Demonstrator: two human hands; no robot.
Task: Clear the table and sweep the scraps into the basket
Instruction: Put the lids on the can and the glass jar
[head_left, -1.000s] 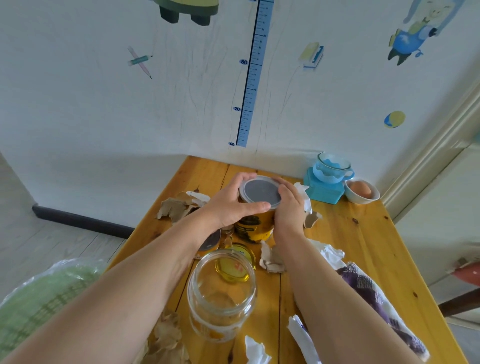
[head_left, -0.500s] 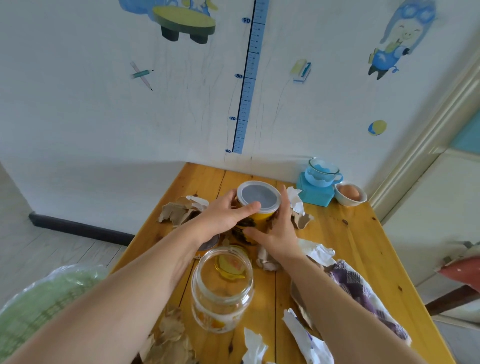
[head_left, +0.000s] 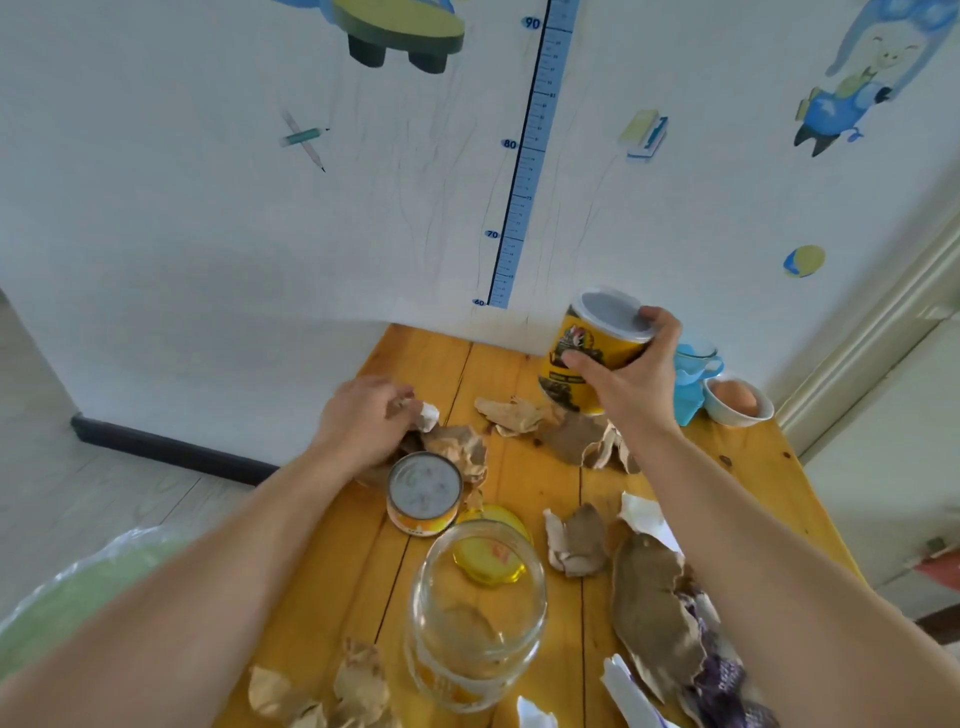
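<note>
My right hand (head_left: 631, 382) grips a yellow can with a grey plastic lid (head_left: 597, 340), tilted and lifted above the far part of the wooden table (head_left: 421, 353). My left hand (head_left: 363, 421) rests on crumpled brown and white paper scraps (head_left: 452, 441) at the table's left edge, fingers curled over them. More torn paper scraps (head_left: 574, 538) lie scattered across the table. A green basket lined with clear plastic (head_left: 78, 587) shows on the floor at the lower left.
A short orange tin (head_left: 423, 491) stands near my left wrist. An open glass jar (head_left: 478, 613) and a yellow lid (head_left: 491, 553) sit near the front. A blue cup on a blue stand (head_left: 696, 374) and a bowl holding an egg (head_left: 735, 402) are far right. A purple cloth (head_left: 727, 686) lies front right.
My right hand has lifted the yellow can up and to the right. My left hand let go of the can and dropped onto the paper scraps at the left.
</note>
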